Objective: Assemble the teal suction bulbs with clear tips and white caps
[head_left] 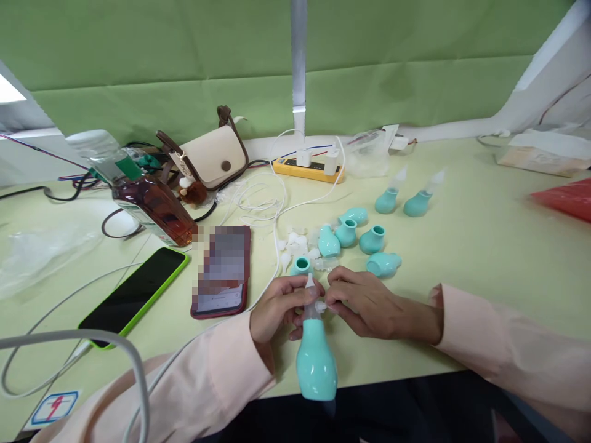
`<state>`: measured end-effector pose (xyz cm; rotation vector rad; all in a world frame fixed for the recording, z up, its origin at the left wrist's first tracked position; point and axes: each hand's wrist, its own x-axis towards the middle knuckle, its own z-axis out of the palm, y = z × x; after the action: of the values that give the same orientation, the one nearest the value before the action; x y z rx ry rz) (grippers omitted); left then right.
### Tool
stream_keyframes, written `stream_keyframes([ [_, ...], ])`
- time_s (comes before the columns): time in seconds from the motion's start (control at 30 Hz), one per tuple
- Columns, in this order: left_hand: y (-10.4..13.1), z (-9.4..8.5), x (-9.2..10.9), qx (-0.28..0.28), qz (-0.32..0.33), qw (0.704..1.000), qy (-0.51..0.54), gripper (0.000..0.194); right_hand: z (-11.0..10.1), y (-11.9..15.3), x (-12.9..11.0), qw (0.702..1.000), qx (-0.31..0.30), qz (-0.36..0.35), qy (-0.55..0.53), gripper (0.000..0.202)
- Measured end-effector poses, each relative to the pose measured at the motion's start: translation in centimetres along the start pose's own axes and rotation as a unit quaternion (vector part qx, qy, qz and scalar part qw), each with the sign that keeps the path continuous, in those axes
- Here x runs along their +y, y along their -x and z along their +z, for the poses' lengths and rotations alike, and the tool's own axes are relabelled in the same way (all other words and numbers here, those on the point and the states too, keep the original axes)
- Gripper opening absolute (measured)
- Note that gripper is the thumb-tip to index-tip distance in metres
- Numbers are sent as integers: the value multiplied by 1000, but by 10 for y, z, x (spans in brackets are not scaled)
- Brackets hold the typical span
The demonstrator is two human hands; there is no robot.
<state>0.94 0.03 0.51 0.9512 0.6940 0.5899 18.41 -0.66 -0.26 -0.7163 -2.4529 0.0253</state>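
1. While the left hand [281, 307] curls closed around the clear nozzle [312, 312] of a teal bulb [316, 363], the bulb's rounded base points toward the person, across the near table edge [388, 373].
2. Right hand [369, 304]: fingers bent and bunched, fingertips at a small clear piece [320, 306] beside the nozzle; whether they grip it cannot be told.
3. Sticker [55, 407], table's left corner: blue frame, red mark; wording not legible.
4. Bottle [154, 206], tilted, brown contents: white label [142, 214], print too small to read.
5. Red-cased phone [221, 271]: screen partly pixelated, text unreadable. Green-cased phone [133, 295]: screen dark.
6. Beyond the hands: loose teal bulbs [372, 241], white pieces [295, 241] and two nozzle-fitted bulbs [418, 203].
7. Obstructions: a grey cable [138, 369] loops before the left sleeve [221, 369]; a white cable [277, 246] runs between the red-cased phone and the white pieces.
8. Rear: handbag [215, 157], yellow power strip [286, 169].
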Motion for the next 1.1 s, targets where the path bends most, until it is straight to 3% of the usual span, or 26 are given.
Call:
stream_keyframes([
  [0.27,1,2,-1,14,10,1000,5,14,-3,1,-1,992,-17,26,-123,3],
  [0.4,2,4,-2,29,8,1000,6,15,-4,-5,0,982,76,4,-175,12],
  [0.53,3,4,-2,29,12,999,3,15,-5,-12,1,972,133,-38,-191,6],
  [0.73,2,2,-3,21,11,1000,-8,14,-4,-11,0,958,113,-13,-264,5],
  [0.97,2,3,-4,-1,20,1000,8,14,-5,-6,-3,972,57,15,-226,4],
  [1.1,4,5,-2,14,23,1000,12,14,-6,-5,-4,978,32,35,-204,5],
])
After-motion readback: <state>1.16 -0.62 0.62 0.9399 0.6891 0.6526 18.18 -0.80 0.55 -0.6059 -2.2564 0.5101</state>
